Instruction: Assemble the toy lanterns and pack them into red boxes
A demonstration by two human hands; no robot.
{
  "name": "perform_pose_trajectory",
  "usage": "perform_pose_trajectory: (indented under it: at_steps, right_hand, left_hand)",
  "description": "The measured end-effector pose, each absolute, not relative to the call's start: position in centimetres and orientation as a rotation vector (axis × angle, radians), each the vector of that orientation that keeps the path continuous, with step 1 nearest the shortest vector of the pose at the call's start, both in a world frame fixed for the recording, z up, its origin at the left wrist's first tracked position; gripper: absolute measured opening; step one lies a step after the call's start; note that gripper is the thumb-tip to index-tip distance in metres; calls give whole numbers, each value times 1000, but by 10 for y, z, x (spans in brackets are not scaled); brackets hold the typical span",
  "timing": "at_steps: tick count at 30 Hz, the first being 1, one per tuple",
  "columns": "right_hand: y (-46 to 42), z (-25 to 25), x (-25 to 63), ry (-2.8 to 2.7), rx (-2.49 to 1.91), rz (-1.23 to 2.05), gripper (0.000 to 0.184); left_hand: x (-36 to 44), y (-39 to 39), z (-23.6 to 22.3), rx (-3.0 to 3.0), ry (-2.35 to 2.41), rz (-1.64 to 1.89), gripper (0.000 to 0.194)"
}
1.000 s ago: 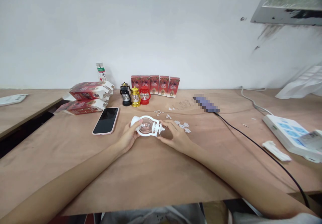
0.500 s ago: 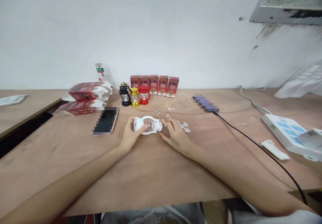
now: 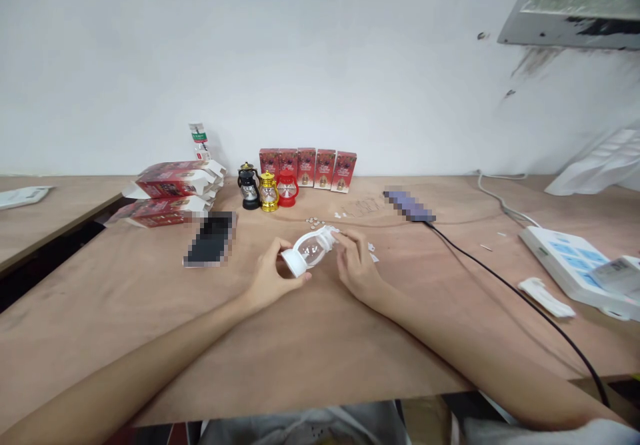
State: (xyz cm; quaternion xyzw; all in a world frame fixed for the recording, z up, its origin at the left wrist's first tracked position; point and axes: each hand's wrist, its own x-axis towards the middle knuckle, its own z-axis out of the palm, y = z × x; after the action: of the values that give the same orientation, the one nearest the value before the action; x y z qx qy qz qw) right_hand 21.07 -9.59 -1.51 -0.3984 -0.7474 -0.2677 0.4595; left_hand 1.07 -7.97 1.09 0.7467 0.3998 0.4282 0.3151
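Left fingers (image 3: 299, 281) pinch the white lantern (image 3: 295, 262) low; whether right fingers (image 3: 353, 246) grip its top is unclear.

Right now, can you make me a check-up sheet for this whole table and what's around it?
Surface: brown table, with faint marks.
Things: white lantern tilted; black, gold and red lanterns stand behind it.
Clutter: folded red cartons piled up, small round pieces scattered.
Grips: left hand holds the white lantern's base; right hand is at its top, contact unclear.
Cables: black cable meets a blurred purple thing.
Surroundings: pale wall, stained at upper right; other people: nothing seen.
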Motion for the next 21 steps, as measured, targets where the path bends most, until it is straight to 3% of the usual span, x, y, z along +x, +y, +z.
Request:
perform_pose_trajectory:
  at_steps: [6, 14, 17, 21]
  right_hand:
    - [-105, -11, 202, -2111, -789, -667, 70]
    - [-111, -8, 200, -2047, -817, -621, 74]
    - [-111, -9, 202, -1877, -884, -377, 78]
    - [-109, -13, 202, -1848, -964, 191, 82]
  left_hand:
    - [8, -78, 11, 1915, 1086, 1051, 37]
    - [9, -71, 10, 1581, 925, 1081, 47]
    - [10, -73, 13, 1534, 853, 1032, 52]
    - [12, -77, 8, 1573, 716, 955, 57]
